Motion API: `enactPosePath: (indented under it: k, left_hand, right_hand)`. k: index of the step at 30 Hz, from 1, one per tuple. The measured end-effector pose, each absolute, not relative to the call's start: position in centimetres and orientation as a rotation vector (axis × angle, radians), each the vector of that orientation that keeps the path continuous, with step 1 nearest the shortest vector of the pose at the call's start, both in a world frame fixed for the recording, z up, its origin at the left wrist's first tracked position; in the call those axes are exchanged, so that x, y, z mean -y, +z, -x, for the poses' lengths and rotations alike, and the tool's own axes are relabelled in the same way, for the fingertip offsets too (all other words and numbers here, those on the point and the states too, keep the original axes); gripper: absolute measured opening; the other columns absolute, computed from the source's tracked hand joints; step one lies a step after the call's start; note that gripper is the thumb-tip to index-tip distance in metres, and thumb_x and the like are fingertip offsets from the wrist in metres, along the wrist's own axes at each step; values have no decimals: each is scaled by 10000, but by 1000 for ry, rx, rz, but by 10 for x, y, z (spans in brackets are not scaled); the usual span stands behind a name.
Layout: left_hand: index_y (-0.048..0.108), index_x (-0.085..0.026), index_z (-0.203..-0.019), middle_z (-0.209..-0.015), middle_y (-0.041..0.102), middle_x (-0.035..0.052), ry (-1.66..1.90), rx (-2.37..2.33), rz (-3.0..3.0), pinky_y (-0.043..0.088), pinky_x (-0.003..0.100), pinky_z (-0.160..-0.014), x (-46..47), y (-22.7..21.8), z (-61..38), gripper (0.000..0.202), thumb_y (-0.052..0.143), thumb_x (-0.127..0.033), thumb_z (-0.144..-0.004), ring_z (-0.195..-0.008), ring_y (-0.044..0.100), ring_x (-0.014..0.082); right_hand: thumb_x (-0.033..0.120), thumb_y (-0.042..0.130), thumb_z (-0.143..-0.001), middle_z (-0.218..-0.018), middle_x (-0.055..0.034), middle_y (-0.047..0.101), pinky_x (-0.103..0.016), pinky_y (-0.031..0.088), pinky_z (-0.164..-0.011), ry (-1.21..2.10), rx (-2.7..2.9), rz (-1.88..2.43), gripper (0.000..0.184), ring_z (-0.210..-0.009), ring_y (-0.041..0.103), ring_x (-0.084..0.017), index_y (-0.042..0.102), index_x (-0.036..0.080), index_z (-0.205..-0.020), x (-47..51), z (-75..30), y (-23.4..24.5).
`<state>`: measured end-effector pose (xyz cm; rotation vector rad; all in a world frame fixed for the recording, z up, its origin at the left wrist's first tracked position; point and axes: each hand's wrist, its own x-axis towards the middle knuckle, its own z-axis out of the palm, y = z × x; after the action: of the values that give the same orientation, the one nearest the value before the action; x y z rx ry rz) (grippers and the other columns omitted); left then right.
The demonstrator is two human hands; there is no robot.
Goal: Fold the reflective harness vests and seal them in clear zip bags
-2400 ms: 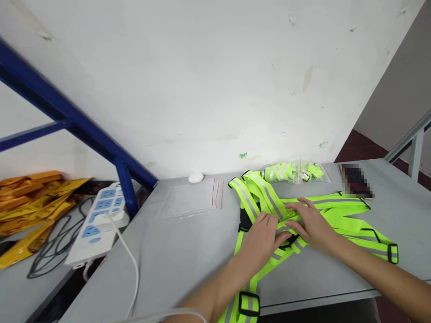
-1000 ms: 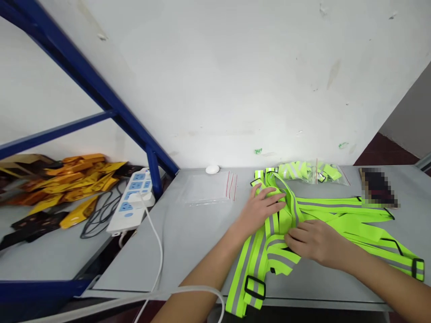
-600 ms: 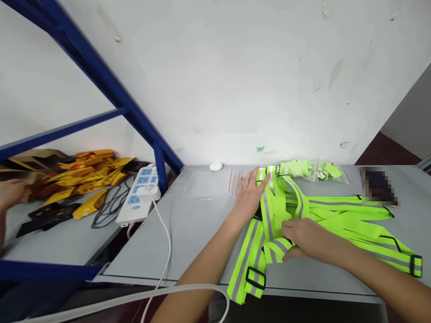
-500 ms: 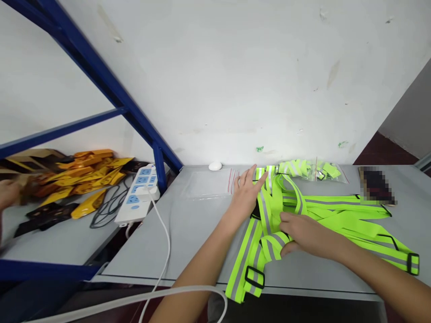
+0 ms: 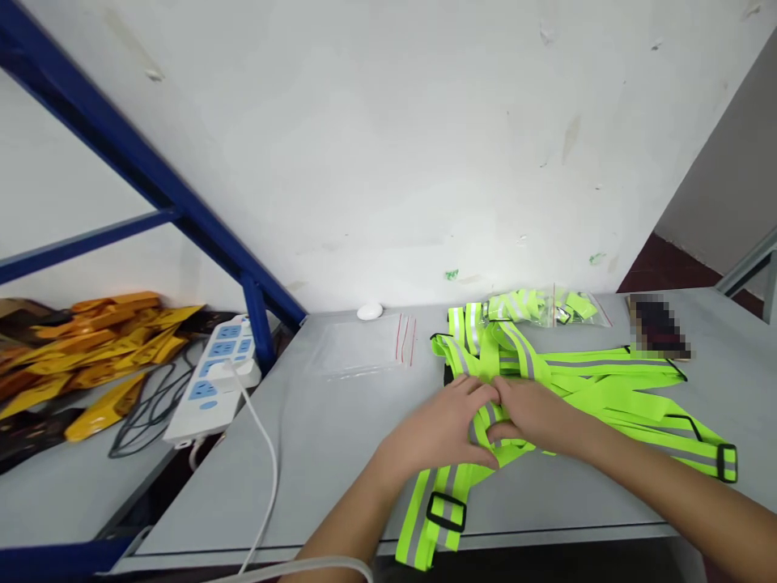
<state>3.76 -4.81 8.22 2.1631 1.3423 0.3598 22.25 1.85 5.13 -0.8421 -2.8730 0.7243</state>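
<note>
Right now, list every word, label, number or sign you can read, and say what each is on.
No text in this view can be read.
Pixelated, so unreadable: the dark flat item.
Too small to read, if marked at all: the power strip.
Print does not resolve: the yellow packets.
Red lines or grey bands only, no lettering: the clear bag and the reflective straps.

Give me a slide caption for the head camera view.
Left hand and right hand pinch neon reflective straps on a grey table.
</note>
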Motion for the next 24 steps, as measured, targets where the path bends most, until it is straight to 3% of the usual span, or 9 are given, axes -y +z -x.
enactPosePath:
  k: [3, 7, 10, 13, 18, 20, 24]
  left_hand:
    - [565, -213, -1067, -1083, 561, 60, 273, -1453, -2312, 443, 397, -887, 53, 74, -47, 445, 772, -313, -686, -1057, 502, 273]
    - [552, -189, -1005, -1063, 575, 72, 197, -1539, -2468, 442, 432, -897, 56, 71, -53, 303, 689, -232, -739, -1035, 525, 279]
    - [529, -166, -1100, -1085, 602, 88, 248, -1523, -2554, 462, 427, -901, 54, 65, -53, 385, 655, -174, -736, -1048, 541, 286]
    - [458, -145, -1236, -1171, 607, 109, 398, -1488, -2629, 478, 419, -929, 50, 57, -47, 531, 622, -113, -732, -1078, 555, 280]
    - [413, -155, -1305, -1210, 593, 115, 763, -1518, -2558, 505, 393, -947, 46, 53, -32, 576, 567, -66, -757, -1096, 565, 248]
    - [405, -158, -1326, -1229, 580, 118, 864, -1511, -2548, 502, 388, -967, 44, 53, -28, 575, 554, -61, -779, -1122, 551, 243]
    - [361, -157, -1381, -1242, 563, 138, 885, -1431, -2632, 498, 412, -981, 42, 50, -28, 606, 568, -64, -819, -1158, 522, 260]
  right_hand:
    - [474, 631, -865, -894, -78, 618, -367, 457, -714, 448, 2770, 777, 326, -816, 594, -251, 525, 171, -922, -17, -226, 45]
    - [419, 513, -946, -860, -84, 610, -370, 439, -713, 125, 2672, 696, 265, -792, 573, -243, 554, 159, -921, -22, -235, 47]
    - [403, 477, -966, -789, -59, 595, -347, 416, -693, 76, 2637, 622, 271, -740, 555, -216, 554, 170, -850, -24, -242, 55]
    - [468, 500, -941, -821, -70, 608, -356, 412, -714, 102, 2606, 585, 314, -768, 557, -222, 563, 163, -907, -24, -249, 67]
    - [654, 612, -790, -1052, -136, 624, -423, 431, -801, 101, 2635, 628, 649, -916, 568, -284, 520, 139, -1174, -28, -258, 82]
    - [631, 626, -796, -1103, -147, 618, -426, 436, -832, 70, 2625, 644, 706, -967, 568, -291, 465, 127, -1262, -31, -259, 80]
    - [475, 652, -847, -1079, -140, 634, -389, 452, -830, 19, 2593, 643, 561, -968, 585, -268, 469, 117, -1238, -34, -256, 66]
